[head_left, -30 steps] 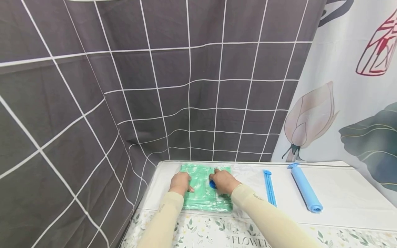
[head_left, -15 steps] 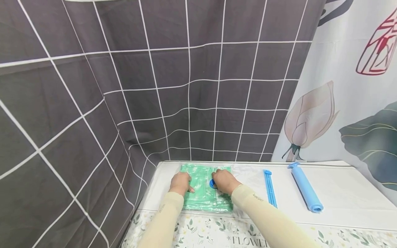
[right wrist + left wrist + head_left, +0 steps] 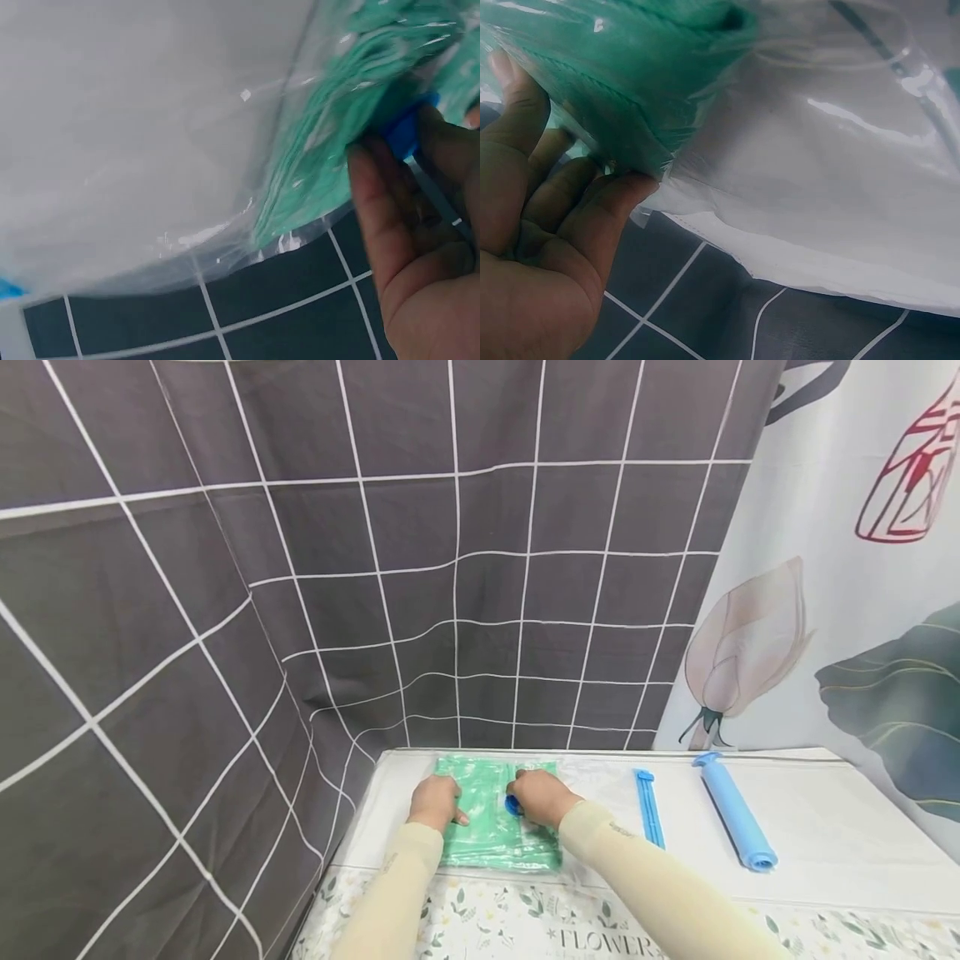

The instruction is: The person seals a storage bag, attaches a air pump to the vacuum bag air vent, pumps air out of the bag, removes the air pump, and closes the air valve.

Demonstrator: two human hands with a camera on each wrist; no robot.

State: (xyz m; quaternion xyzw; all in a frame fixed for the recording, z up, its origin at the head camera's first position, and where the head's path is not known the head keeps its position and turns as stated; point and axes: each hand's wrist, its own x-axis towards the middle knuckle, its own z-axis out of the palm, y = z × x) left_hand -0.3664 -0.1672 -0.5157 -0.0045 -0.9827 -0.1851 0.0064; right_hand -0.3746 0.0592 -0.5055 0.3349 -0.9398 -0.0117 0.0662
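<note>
A clear plastic vacuum bag (image 3: 600, 777) with folded green cloth (image 3: 480, 802) in it lies flat on the white table. My left hand (image 3: 435, 802) grips the bag at the cloth's left side. In the left wrist view, the thumb (image 3: 514, 82) lies on the plastic and the other fingers curl at the edge. Over the right part of the cloth, my right hand (image 3: 542, 797) pinches a round blue valve cap (image 3: 513, 805) on the bag. The right wrist view has this blue cap (image 3: 403, 135) between thumb and fingers, partly hidden by them.
Right of the cloth lies a blue sealing clip (image 3: 650, 810), close to my right forearm. Farther right is a light blue hand pump (image 3: 738, 814). A floral cloth (image 3: 517, 914) covers the front of the table. Dark gridded curtains (image 3: 480, 610) hang behind and to the left.
My right hand shifts and turns slightly at the blue valve cap, keeping its pinch. The left hand, bag, clip and pump stay put.
</note>
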